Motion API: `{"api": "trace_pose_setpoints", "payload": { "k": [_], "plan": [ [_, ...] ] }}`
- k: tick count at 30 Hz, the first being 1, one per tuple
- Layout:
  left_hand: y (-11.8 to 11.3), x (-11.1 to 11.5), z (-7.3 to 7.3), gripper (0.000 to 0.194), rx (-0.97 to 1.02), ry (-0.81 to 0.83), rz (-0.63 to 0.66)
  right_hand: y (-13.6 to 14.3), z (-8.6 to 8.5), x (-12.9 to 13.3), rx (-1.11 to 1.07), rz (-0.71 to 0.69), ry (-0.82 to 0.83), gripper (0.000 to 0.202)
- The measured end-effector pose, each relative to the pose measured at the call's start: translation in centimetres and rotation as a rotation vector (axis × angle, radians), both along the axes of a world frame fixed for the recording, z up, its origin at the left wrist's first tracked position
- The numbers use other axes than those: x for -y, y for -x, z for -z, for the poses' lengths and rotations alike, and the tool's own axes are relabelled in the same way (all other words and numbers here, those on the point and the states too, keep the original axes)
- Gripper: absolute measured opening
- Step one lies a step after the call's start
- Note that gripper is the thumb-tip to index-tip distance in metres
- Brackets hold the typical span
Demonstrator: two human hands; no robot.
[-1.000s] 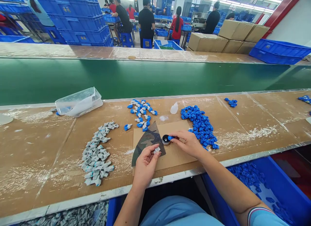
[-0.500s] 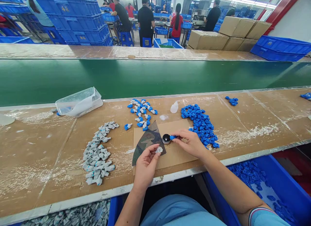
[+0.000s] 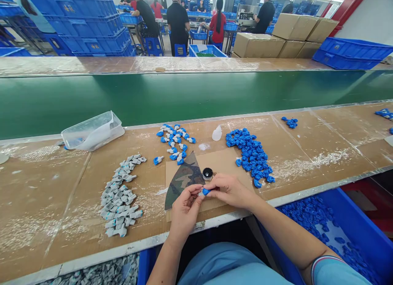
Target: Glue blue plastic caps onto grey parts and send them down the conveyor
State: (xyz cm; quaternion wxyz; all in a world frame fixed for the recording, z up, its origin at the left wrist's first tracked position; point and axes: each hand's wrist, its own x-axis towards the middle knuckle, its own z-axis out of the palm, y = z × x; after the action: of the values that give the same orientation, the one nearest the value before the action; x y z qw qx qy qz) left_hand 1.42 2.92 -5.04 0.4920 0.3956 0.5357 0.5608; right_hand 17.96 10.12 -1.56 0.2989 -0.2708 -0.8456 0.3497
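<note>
My left hand (image 3: pixel 186 208) pinches a small grey plastic part, now mostly hidden by the fingers. A small blue plastic part (image 3: pixel 206 191) sits in the fingertips of my right hand (image 3: pixel 231 190), pressed against the grey one. Just beyond the fingers stands a small round pot (image 3: pixel 207 173) with a dark inside. Under it lies a cardboard sheet (image 3: pixel 221 160) with a camouflage cloth piece (image 3: pixel 185 178) on its left. Loose grey parts (image 3: pixel 121 195) spread to the left, loose blue parts (image 3: pixel 250 154) to the right. Joined blue-and-grey pieces (image 3: pixel 176 140) lie farther back.
A clear plastic tub (image 3: pixel 93 131) and a white squeeze bottle (image 3: pixel 216 133) stand near the green conveyor belt (image 3: pixel 184 95). Below the table edge are a bin of blue parts (image 3: pixel 362 232) and a bin of grey parts (image 3: pixel 101 272). Several people work beyond.
My right hand has come left and down from beside the pot, bringing the blue part against the grey part in my left hand. The view has shifted slightly.
</note>
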Motion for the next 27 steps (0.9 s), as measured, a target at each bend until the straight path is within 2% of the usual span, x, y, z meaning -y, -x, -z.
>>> {"api": "trace_pose_setpoints", "payload": {
  "k": [8,12,13,15,17,18,19,22,25,27],
  "plan": [
    [0.0,0.0,-0.6,0.032,0.058,0.049,-0.02,0.6,1.6,1.3,-0.114,0.151,0.086,0.023],
    [0.8,-0.7,-1.1,0.037,0.037,0.075,-0.015,-0.3,1.0,0.5,-0.065,0.123,0.004,0.024],
    [1.3,-1.0,-1.1,0.039,0.014,0.081,-0.03,-1.0,0.8,0.0,-0.028,0.16,-0.044,0.023],
    [2.8,-2.1,-1.0,0.043,-0.054,0.087,-0.104,-2.7,0.3,-1.3,0.089,0.32,-0.179,0.019],
    [4.4,-3.5,-0.8,0.043,-0.134,0.086,-0.205,-4.7,0.1,-2.6,0.26,0.5,-0.32,0.02],
    [5.1,-4.1,-0.8,0.04,-0.183,0.085,-0.245,-5.5,0.1,-3.2,0.357,0.548,-0.369,0.02],
    [5.7,-4.8,-0.8,0.035,-0.237,0.084,-0.272,-6.3,0.3,-3.7,0.435,0.558,-0.4,0.021],
    [7.1,-6.0,-1.0,0.022,-0.409,0.093,-0.32,-7.6,1.3,-4.8,0.53,0.464,-0.459,0.021],
    [7.9,-6.2,-1.2,0.024,-0.512,0.081,-0.389,-7.8,2.0,-5.1,0.515,0.427,-0.486,0.02],
    [8.6,-6.0,-1.3,0.026,-0.679,0.056,-0.431,-7.8,1.9,-5.0,0.472,0.452,-0.469,0.022]
  ]
}}
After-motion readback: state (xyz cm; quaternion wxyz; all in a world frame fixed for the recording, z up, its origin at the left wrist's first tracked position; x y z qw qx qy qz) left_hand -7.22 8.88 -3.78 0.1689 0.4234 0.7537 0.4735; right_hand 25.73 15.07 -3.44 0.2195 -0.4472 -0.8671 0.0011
